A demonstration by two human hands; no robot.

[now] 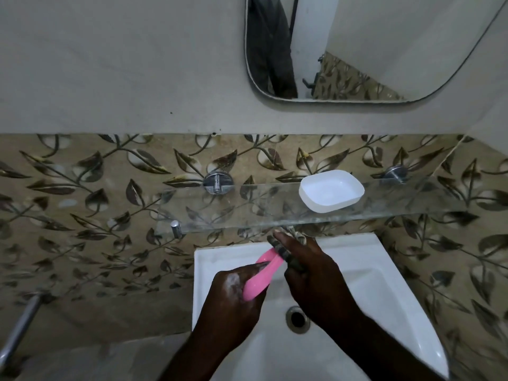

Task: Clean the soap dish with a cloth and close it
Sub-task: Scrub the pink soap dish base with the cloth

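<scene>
Head view, looking down over a white sink (pixel 384 281): the left hand (pixel 236 290) holds the pink half (pixel 261 276) of the soap dish above the basin, its fingers curled round the lower end so that the long edge is turned toward the other hand. Holding it there probably lets any drips or suds fall into the sink; a whitish lather shows on the back of that hand. The right hand (pixel 310 270) grips a patterned cloth (pixel 292 234), its fingers closed over the bunched fabric and pressed against the upper end of the pink half, which looks like a wiping stroke in progress. How much of the cloth lies between the fingers and the plastic cannot be told, since the hand covers it. The white half (pixel 331 191) sits hollow side up on the glass shelf (pixel 220 213) above the sink, well apart from both hands, seemingly parked within reach until the two pieces are joined. Closing has not yet begun. Wet plastic may slip, so the left grip matters.
</scene>
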